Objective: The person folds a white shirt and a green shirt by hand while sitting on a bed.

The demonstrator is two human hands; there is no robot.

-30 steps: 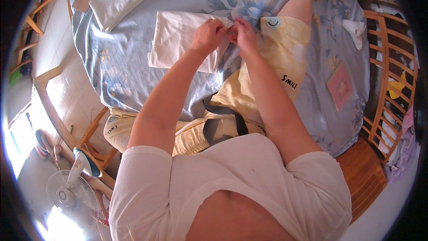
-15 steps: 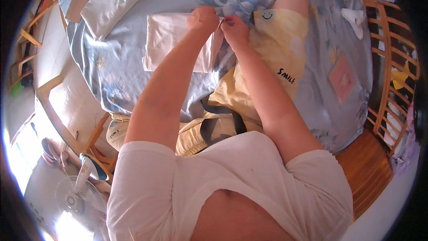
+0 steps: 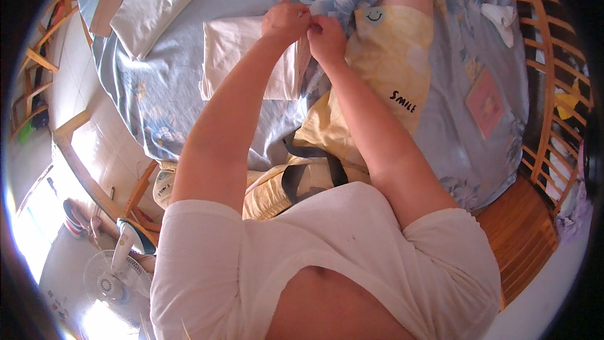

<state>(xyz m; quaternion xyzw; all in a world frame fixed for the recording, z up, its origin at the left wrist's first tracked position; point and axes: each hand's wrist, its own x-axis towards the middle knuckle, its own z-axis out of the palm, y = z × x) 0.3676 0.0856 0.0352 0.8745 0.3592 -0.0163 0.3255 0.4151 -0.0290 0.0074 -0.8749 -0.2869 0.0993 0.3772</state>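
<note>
While both hands sit at the far side of the bed, left hand and right hand are pinched together on one spot: the top right corner of the folded white cloth. Fingers curled tight on both, gripping the cloth edge, knuckles nearly touching.

Cloth lies flat on the blue floral sheet, left of the yellow garment, just beside it. Its right part is hidden under the left forearm.

Vs 1 s ago: hands were lower in view and sat further right, over the cloth/garment border. At 0.5 s ago they'd moved up and spread a bit apart. Now they're back together, close to the top of the view, arms stretched further out. Cloth itself hasn't shifted on the sheet, same rectangle, same orientation. Cam tilted too, so pillow and cloth both sit differently in view.

Rest: grey-white pillow top left on the bed, well apart from the hands. Yellow garment has a small smiley face near its top edge and dark straps trailing at the near end. Pink card on the sheet to the right. Wooden rail along the right side. Fan on the floor, lower left.
</note>
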